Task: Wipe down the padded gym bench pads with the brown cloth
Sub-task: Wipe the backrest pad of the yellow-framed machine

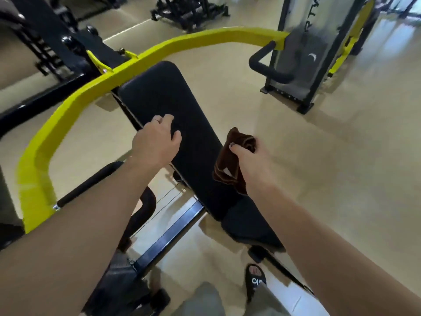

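Observation:
A long black padded back pad (168, 103) slants away from me, with a smaller black seat pad (248, 226) below it near my feet. My left hand (157, 140) rests on the left edge of the back pad, fingers loosely curled over it. My right hand (250, 165) grips the bunched brown cloth (230, 165) at the pad's right edge; the cloth hangs down against the side of the pad.
A yellow lever arm (75, 106) curves around the bench from lower left to upper right, ending in a black handle (266, 67). A weight stack tower (303, 53) stands at the back right. Black machines fill the left and back. My sandalled foot (255, 279) stands on the beige floor.

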`<state>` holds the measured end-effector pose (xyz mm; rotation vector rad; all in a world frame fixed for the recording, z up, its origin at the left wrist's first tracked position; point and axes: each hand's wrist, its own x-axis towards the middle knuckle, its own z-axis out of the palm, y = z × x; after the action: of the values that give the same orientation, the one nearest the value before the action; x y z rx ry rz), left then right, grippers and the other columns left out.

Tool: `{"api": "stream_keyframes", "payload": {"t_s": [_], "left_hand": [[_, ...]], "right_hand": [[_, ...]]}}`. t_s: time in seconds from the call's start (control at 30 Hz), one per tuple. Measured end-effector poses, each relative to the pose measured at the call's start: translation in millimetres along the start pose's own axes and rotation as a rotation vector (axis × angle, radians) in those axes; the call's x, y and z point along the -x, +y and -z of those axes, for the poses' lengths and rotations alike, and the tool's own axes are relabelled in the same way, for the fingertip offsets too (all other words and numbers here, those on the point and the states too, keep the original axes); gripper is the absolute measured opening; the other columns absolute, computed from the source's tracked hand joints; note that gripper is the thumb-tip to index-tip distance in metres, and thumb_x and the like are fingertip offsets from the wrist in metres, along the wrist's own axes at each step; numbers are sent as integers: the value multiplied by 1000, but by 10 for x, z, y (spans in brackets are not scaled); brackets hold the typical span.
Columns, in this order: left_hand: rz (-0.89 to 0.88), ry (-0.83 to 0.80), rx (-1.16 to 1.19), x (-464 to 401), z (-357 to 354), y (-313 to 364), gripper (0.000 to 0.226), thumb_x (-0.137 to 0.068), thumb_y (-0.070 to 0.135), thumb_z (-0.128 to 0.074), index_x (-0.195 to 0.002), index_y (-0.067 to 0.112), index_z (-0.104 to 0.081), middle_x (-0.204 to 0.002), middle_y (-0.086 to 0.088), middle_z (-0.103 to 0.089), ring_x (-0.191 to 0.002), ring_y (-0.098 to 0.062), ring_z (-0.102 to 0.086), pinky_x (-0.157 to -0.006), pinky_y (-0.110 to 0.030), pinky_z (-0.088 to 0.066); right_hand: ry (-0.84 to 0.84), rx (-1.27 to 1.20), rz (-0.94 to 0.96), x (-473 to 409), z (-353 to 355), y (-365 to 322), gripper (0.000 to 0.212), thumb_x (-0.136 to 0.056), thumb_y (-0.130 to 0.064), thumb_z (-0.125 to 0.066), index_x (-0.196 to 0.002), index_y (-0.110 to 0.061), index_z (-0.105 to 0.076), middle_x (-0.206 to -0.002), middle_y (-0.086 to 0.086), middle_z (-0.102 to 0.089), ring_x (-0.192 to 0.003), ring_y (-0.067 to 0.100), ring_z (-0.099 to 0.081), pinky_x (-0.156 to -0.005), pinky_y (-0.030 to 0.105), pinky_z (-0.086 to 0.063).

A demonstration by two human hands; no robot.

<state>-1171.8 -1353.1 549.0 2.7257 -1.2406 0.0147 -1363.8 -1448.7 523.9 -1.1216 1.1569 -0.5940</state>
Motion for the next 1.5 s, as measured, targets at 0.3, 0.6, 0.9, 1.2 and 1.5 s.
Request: {"api": "stream_keyframes", "payload": {"t_s": [0.3,0.6,0.9,1.2,1.5], "left_hand": [[259,158,50,-1072,-161,-689,51,-105,36,-43,-152,17,-40,-144,-13,-49,-121,-36,-56,-96,-48,-47],[274,266,67,-2356,-601,-1513,55,-101,37,-47,-153,19,-42,-153,-11,-47,-139,-32,-45,-112,-49,-39],[341,268,375,-3079,-1068,-1780,38,-109,36,-35,-131,24,-64,-124,-3,-65,-116,-26,-57,-87,-35,-45],[406,491,232,-3125,-1270,-1764,43,-106,31,-35,-117,20,-75,-109,-1,-73,-97,-23,-66,-70,-36,-51],[381,602,185,-3126,-1352,-1758,38,-106,26,-41,-114,20,-77,-109,1,-74,-98,-20,-66,-72,-33,-50]], "right_hand": [[-211,137,77,-1122,-1050,-431,15,-97,-18,-68,-99,-13,-54,-97,7,-66,-90,25,-67,-77,36,-55],[-190,103,241,-2048,-2438,-725,15,-107,-20,-54,-117,-24,-43,-105,-6,-59,-95,10,-65,-73,25,-55],[-365,697,827,-2690,-3315,-346,48,-99,-21,-65,-144,-14,-48,-158,6,-43,-141,18,-42,-118,37,-40],[-271,1133,1226,-3078,-3315,-19,55,-111,-43,-25,-164,-29,-25,-173,9,-17,-159,32,-15,-130,50,-8],[-44,1014,1385,-3823,-3612,-503,45,-108,-37,-36,-136,-20,-67,-140,8,-64,-137,33,-53,-122,50,-28]]}}
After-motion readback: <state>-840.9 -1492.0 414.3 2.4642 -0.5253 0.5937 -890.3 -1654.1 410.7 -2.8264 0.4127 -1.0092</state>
